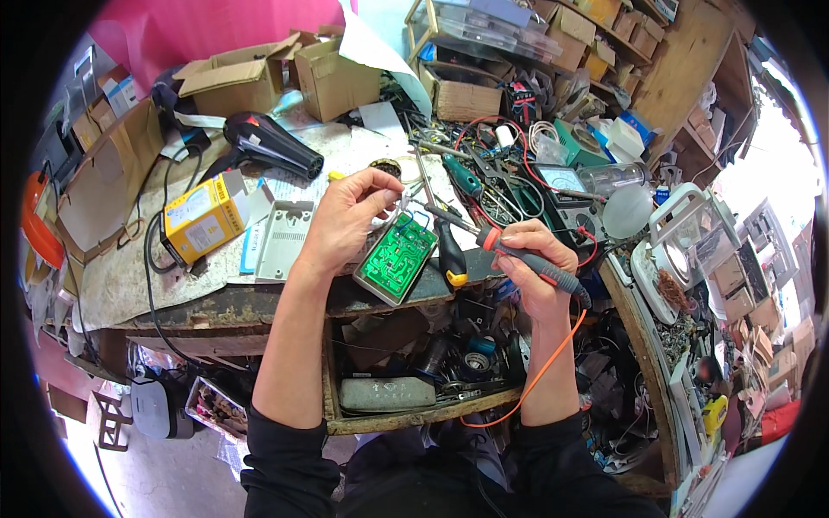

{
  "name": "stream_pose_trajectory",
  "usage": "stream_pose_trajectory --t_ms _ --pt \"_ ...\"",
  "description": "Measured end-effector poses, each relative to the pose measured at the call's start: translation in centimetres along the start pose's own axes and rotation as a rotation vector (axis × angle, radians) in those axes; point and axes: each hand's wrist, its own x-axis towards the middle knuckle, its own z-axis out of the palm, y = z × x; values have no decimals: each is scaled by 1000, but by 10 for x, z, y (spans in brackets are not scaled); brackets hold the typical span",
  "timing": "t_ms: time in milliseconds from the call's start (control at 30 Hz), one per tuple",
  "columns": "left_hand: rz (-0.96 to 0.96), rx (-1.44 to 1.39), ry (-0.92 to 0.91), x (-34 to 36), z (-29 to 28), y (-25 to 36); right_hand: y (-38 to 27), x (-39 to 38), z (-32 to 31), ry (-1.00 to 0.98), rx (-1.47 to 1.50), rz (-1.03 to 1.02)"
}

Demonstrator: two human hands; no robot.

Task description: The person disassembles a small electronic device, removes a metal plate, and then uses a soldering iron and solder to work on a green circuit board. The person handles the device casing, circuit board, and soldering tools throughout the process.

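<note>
My right hand (542, 263) grips a soldering iron (540, 267) by its dark grey and red handle. The iron's metal shaft slants up and left toward my other hand, and an orange cord trails down from the handle. The fingertips of my left hand (348, 217) are pinched together just above the board; a small pale piece shows at them, too small to name. Below lies a green circuit board (395, 261), solder side up, in a shallow pale casing at the bench edge. A thin dark wire loops over its far end. Beside it rests a black and yellow screwdriver (451, 256).
Left of the board sit an empty grey plastic housing (287, 233), a yellow carton (205, 217) and a black hair dryer (275, 147). Pliers and tools crowd the far right, near an analog multimeter (566, 186). Beneath the bench edge, an open drawer (414, 423) holds tape and parts.
</note>
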Motion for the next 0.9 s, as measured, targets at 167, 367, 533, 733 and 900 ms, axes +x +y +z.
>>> stream_pose_trajectory --t_ms 167,367,533,733,900 --pt "-7 3 1 0 -1 -1 -2 0 2 8 7 11" --pt "-9 0 -3 0 -1 0 2 0 0 5 -9 -13" --pt "2 -2 -2 0 -1 -2 0 0 2 -1 10 9" --pt "9 0 0 0 -1 -2 0 0 1 6 2 -7" --pt "24 -6 -2 1 -1 -3 0 0 1 8 1 -5"
